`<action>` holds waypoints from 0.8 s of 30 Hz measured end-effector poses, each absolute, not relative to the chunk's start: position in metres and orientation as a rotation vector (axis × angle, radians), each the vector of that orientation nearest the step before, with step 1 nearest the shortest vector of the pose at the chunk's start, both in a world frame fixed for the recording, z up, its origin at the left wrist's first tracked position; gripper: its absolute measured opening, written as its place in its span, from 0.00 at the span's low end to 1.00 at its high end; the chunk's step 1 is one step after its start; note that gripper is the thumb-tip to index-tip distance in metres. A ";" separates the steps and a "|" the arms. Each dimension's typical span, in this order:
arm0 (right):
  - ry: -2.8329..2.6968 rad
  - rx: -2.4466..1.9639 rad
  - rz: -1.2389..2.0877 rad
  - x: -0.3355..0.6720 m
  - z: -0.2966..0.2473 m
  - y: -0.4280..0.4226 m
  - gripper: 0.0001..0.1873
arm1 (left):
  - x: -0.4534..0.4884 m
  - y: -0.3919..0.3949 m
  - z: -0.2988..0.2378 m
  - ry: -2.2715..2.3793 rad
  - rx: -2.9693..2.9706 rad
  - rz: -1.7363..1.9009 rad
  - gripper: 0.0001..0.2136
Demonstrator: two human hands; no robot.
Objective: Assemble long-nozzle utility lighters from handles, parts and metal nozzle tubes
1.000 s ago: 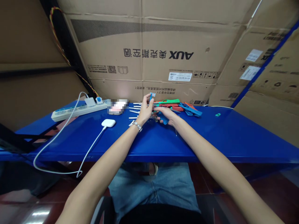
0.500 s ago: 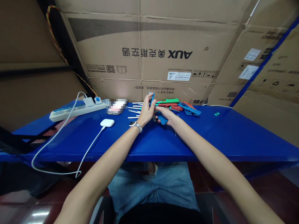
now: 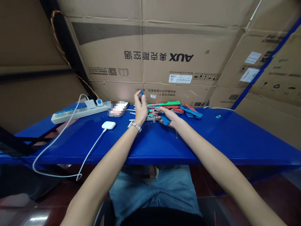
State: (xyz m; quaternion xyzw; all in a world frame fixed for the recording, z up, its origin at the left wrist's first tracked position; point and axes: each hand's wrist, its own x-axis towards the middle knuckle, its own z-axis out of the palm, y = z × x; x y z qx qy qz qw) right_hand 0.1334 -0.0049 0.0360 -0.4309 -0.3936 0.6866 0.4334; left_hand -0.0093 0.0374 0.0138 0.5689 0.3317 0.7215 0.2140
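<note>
1. Legs in blue denim jeans [image 3: 152, 191] sit below the front edge of the smooth blue tabletop [image 3: 211, 141].
2. A thin white cable [image 3: 90, 153] loops below the front edge at the left and runs up to a small, rounded white plastic case [image 3: 108, 125], left of the hands.
3. The right hand [image 3: 168, 116], well back from the front edge near mid-length, has its fingers curled around a flat blue plastic handle piece [image 3: 166, 120]; small metal parts show beside its fingertips, too small to make out.
4. The left hand [image 3: 141, 110], wearing a silver bracelet [image 3: 136, 126] at the wrist, is raised, pinching a slim blue plastic piece [image 3: 141, 96] between thumb and fingers.
5. Behind the hands, toward the rear edge, lie long metal-stemmed tools with green [image 3: 171, 103], red and blue plastic handles [image 3: 191, 111], stems pointing left.
6. A small green plastic piece [image 3: 218, 116] lies farther right; a long white power strip [image 3: 78, 113] stands toward the rear left corner.
7. Brown printed cardboard [image 3: 105, 34] rises behind the rear edge.
</note>
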 end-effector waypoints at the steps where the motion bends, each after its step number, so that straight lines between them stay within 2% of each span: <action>1: -0.993 -1.066 1.734 0.134 0.037 -0.004 0.06 | -0.013 0.039 0.014 0.933 1.591 1.985 0.22; 5: -0.994 -1.124 1.848 0.135 0.040 0.000 0.15 | -0.025 0.035 0.015 0.948 1.776 1.894 0.19; 7: -0.974 -1.142 1.891 0.136 0.042 0.001 0.17 | -0.026 0.032 0.016 0.960 1.851 1.867 0.19; 12: -1.017 -1.220 1.843 0.146 0.052 0.000 0.07 | -0.027 0.027 0.018 1.014 1.973 1.784 0.17; 16: -1.228 -1.363 1.790 0.161 0.070 -0.011 0.03 | -0.029 0.024 0.020 1.061 1.974 1.689 0.16; 19: -1.401 -1.408 1.675 0.170 0.079 -0.024 0.01 | -0.027 0.021 0.025 1.056 1.885 1.648 0.13; 24: -1.464 -1.243 1.250 0.160 0.069 -0.035 0.09 | -0.004 0.011 0.030 0.934 1.440 1.578 0.10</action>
